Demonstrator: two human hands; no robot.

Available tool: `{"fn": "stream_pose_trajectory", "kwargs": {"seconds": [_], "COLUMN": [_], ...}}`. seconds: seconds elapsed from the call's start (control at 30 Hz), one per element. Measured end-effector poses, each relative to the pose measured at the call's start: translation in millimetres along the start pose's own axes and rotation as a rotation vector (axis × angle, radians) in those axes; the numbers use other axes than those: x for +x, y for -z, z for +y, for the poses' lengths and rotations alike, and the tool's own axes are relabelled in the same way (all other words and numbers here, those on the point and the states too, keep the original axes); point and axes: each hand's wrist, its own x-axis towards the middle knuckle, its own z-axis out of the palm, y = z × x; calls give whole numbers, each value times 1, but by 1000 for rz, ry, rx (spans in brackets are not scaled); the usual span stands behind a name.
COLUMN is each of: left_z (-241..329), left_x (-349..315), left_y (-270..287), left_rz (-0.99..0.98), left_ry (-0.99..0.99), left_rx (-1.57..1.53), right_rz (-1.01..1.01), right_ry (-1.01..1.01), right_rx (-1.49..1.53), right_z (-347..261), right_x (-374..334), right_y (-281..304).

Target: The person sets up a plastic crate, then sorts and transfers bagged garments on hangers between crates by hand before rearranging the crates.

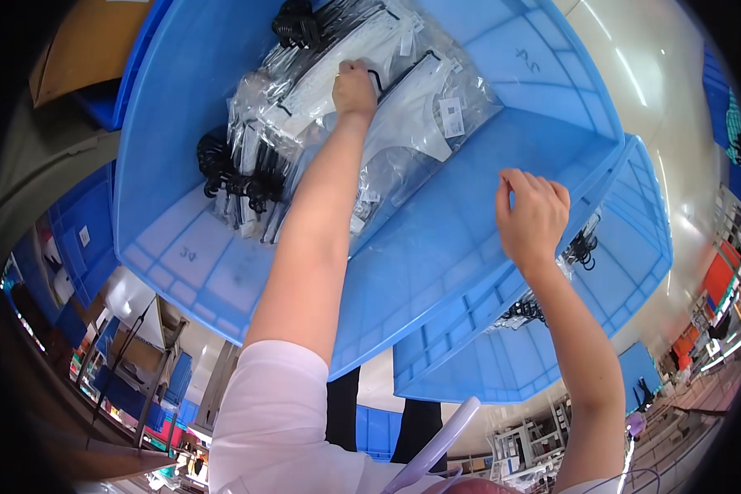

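Observation:
My left hand (354, 89) reaches deep into a large blue bin (436, 218). Its fingers are closed on a bagged white garment (317, 86) in the pile, beside a black hanger hook; the fingertips are hidden. Clear plastic wraps the garments, and another white one (412, 123) with a white label (451, 117) lies right of my forearm. Black hanger hooks cluster at the pile's left (230, 173) and far side (296, 25). My right hand (535, 212) is raised near the bin's right-hand rim, loosely curled, with nothing visible in it.
A second blue bin (469, 362) stands under the first at the right, holding bagged goods with black hooks (583, 249). A brown carton (90, 49) is at the upper left. More blue bins (86, 235) stand at left, with shelving (523, 449) at lower right.

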Motion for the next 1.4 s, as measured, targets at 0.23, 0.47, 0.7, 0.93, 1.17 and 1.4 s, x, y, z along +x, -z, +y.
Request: {"fn": "stream_pose_trajectory", "kwargs": {"seconds": [0.23,0.47,0.7,0.93,1.17,1.4], "left_z": [-26,-51,15,113,99,63], "left_x": [55,113,0,-171,-214,-122], "left_y": [60,103,112,183,179,96], "left_rz": [568,-24,204,-92,-180,-114], "left_ry": [-422,-51,-462,-254,-144,-62], "left_rx": [290,258,114,-379,-487,-600], "right_rz": [-12,-45,-33,-27,-52,-13], "right_ry": [8,-11,10,5,-16,16], "right_rx": [-49,-30,-68,-81,-116,-107], "right_z": [3,-1,-1,-7,-6,4], "right_x": [3,6,5,3,1,-1], "right_y": [5,4,1,5,4,5]}}
